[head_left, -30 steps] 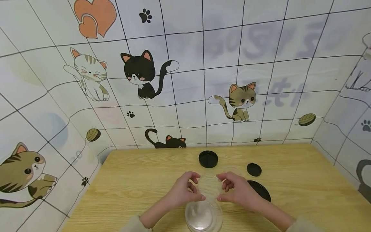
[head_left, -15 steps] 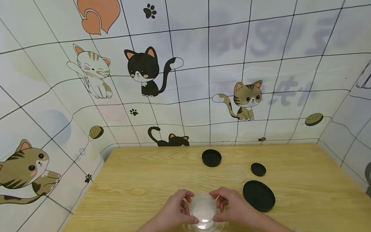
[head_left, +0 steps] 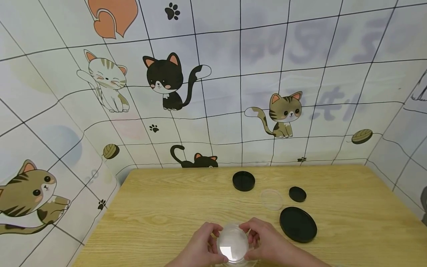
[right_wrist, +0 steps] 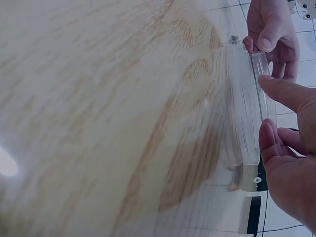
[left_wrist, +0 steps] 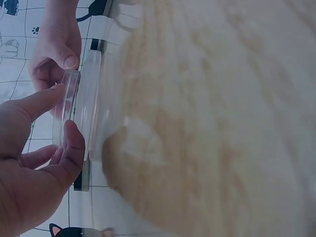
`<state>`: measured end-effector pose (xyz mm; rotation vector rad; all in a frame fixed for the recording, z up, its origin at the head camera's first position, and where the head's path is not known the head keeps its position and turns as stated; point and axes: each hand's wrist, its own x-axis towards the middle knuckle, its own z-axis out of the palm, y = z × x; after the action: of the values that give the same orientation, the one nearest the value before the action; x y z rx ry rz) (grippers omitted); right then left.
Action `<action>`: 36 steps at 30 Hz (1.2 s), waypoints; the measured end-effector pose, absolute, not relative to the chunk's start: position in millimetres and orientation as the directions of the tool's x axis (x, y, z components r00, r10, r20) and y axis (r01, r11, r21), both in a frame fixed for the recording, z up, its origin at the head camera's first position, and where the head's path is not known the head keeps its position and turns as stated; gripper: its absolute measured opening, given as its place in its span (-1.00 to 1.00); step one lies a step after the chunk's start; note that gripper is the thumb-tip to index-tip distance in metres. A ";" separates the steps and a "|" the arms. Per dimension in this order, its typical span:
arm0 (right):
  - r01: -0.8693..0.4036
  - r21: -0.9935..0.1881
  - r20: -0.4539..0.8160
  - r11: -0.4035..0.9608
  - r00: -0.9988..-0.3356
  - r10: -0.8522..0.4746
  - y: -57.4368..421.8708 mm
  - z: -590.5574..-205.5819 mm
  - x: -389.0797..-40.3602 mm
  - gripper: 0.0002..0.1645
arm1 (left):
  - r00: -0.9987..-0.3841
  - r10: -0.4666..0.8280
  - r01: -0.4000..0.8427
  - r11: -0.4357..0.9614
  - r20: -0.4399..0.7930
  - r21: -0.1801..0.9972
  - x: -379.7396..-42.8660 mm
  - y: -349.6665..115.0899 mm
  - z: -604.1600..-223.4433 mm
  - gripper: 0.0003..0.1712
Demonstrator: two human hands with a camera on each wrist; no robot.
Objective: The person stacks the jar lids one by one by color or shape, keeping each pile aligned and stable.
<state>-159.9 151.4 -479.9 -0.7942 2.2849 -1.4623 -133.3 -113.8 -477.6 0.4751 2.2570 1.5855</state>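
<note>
Both hands pinch a clear, shallow round dish (head_left: 232, 241) by opposite sides of its rim, near the bottom of the head view. My left hand (head_left: 204, 245) has its thumb and fingers on the left side; my right hand (head_left: 267, 243) mirrors it on the right. In the left wrist view the dish (left_wrist: 70, 96) lies flat against a wider stack of clear round pieces (left_wrist: 91, 103). From the right wrist, the same stack (right_wrist: 242, 111) shows under the fingertips. Seen from above, the held dish and the hands hide most of the stack.
Right of the hands lies a large black round lid (head_left: 298, 224), with a small black disc (head_left: 297, 194) behind it. A thin clear disc (head_left: 271, 200) lies left of these. Farther back is a black round dish (head_left: 243, 181) on the wooden table (head_left: 160, 207). Cat-print cloth (head_left: 220, 96) walls the back.
The hands have brought the clear dish from behind the clear stack toward the body and down over it. The view has shifted slightly. The black pieces stay where they were.
</note>
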 end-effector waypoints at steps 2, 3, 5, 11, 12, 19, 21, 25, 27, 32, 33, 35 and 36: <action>-0.295 -0.895 0.036 0.335 -0.795 -0.605 151.6 -479.5 -160.1 -0.29 | -0.883 0.464 0.093 0.330 -0.076 0.939 -133.7 -113.6 -479.1 -0.29; -0.298 -0.891 0.034 0.342 -0.795 -0.605 151.7 -479.2 -160.4 -0.29 | -0.881 0.468 0.103 0.336 -0.071 0.936 -133.9 -113.3 -479.8 -0.29; -0.305 -0.884 0.032 0.354 -0.795 -0.606 151.9 -479.0 -161.0 -0.30 | -0.878 0.473 0.115 0.349 -0.069 0.930 -134.3 -112.9 -481.1 -0.30; -0.317 -0.866 0.023 0.386 -0.797 -0.604 151.4 -479.4 -162.2 -0.30 | -0.876 0.475 0.113 0.375 -0.086 0.920 -134.7 -111.6 -481.3 -0.32; -0.317 -0.865 0.020 0.389 -0.796 -0.604 151.4 -479.4 -162.3 -0.30 | -0.875 0.476 0.117 0.380 -0.086 0.918 -134.7 -111.4 -481.0 -0.32; -0.298 -0.868 -0.008 0.398 -0.792 -0.611 152.6 -479.3 -164.0 -0.31 | -0.879 0.462 0.091 0.400 -0.116 0.912 -135.8 -110.2 -481.2 -0.32; -0.301 -0.867 -0.009 0.396 -0.787 -0.617 152.7 -478.9 -165.0 -0.31 | -0.881 0.458 0.088 0.405 -0.119 0.910 -136.1 -110.2 -481.8 -0.32; -0.312 -0.864 -0.011 0.396 -0.774 -0.633 153.1 -478.0 -166.8 -0.32 | -0.886 0.448 0.079 0.405 -0.122 0.911 -136.5 -110.8 -482.9 -0.32; -0.311 -0.863 -0.018 0.398 -0.769 -0.639 153.4 -477.5 -167.3 -0.32 | -0.887 0.445 0.075 0.402 -0.123 0.913 -136.2 -110.8 -483.0 -0.33; -0.332 -0.862 -0.003 0.384 -0.753 -0.658 155.2 -479.5 -167.5 -0.32 | -0.887 0.447 0.077 0.393 -0.117 0.916 -135.2 -110.8 -483.5 -0.34; -0.340 -0.860 0.003 0.381 -0.749 -0.662 155.4 -480.0 -167.4 -0.32 | -0.885 0.451 0.081 0.391 -0.115 0.917 -135.0 -110.9 -483.5 -0.34; -0.352 -0.856 0.009 0.379 -0.743 -0.669 155.5 -480.6 -167.3 -0.33 | -0.880 0.460 0.082 0.387 -0.115 0.919 -135.2 -111.5 -483.1 -0.34; -0.358 -0.853 0.011 0.379 -0.739 -0.673 155.4 -480.6 -167.2 -0.33 | -0.878 0.465 0.084 0.386 -0.115 0.919 -135.2 -111.7 -482.5 -0.34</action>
<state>-167.2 155.4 -480.6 -0.9008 2.3059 -1.2995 -135.2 -111.7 -482.5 0.4771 2.2960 1.4913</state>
